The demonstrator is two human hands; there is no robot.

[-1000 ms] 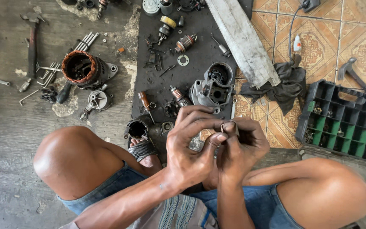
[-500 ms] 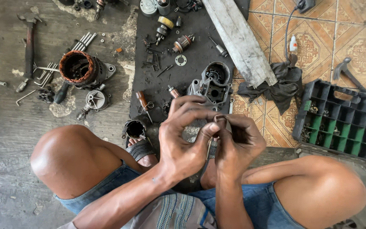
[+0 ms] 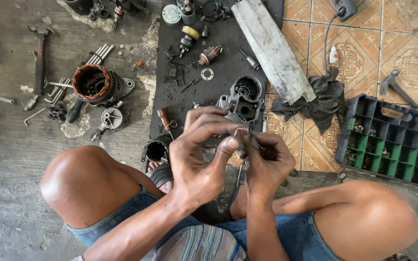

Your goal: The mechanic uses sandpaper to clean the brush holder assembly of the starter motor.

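Squatting over a greasy black mat (image 3: 218, 96), both hands, left hand (image 3: 199, 154) and right hand (image 3: 267, 162), pinch a small metal ring (image 3: 240, 131) in a closed grip, just above a grey cast housing (image 3: 243, 104).

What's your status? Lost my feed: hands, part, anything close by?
Left hand and right hand pinched together on a small metal part. Grey housing on the black mat right behind. Nothing between the hands.

Bright even daylight, soft shadows, sharp focus throughout.
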